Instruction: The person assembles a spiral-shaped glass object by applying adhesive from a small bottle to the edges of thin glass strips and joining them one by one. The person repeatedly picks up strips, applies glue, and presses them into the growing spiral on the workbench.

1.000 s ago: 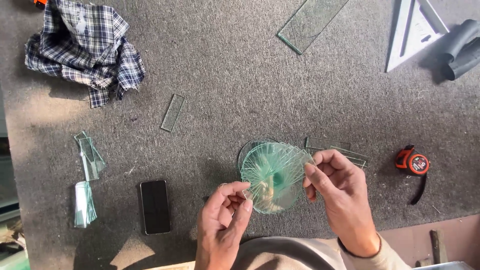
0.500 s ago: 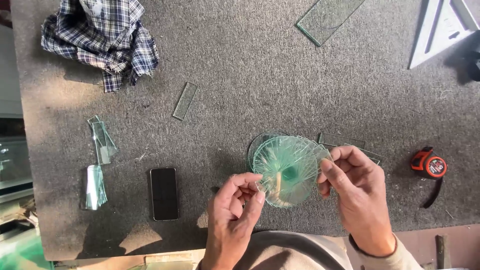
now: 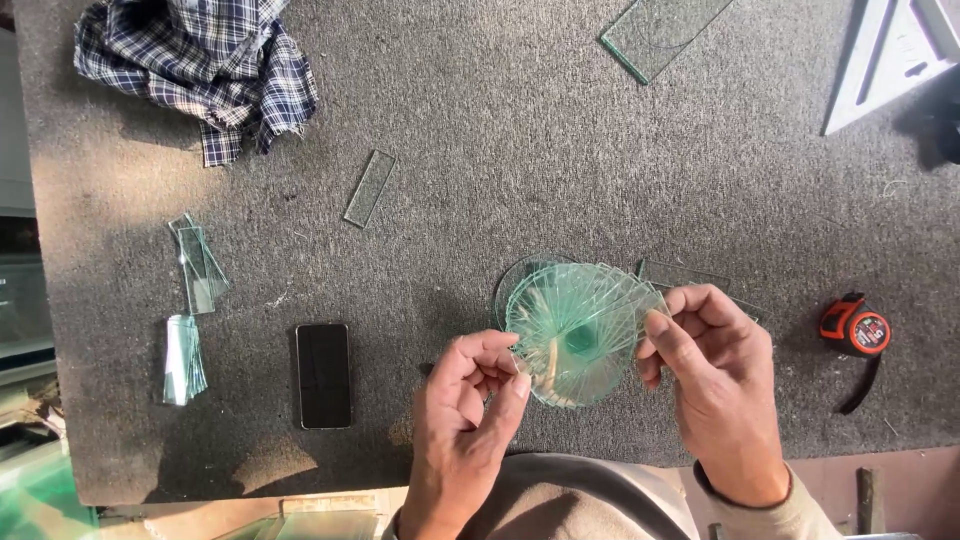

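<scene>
Both hands pinch a fanned stack of round glass discs (image 3: 578, 332) above the grey felt table (image 3: 500, 150): left hand (image 3: 470, 420) and right hand (image 3: 715, 375) clamped on opposite edges; loosening either could spill discs or cut fingers

Over a grey mat (image 3: 560, 130), the left hand (image 3: 465, 420) and right hand (image 3: 715, 375) pinch opposite edges of a round glass disc (image 3: 580, 330), with a phone (image 3: 323, 375), glass strips (image 3: 195, 265), plaid cloth (image 3: 205, 65) and tape measure (image 3: 855, 328) lying around.
</scene>
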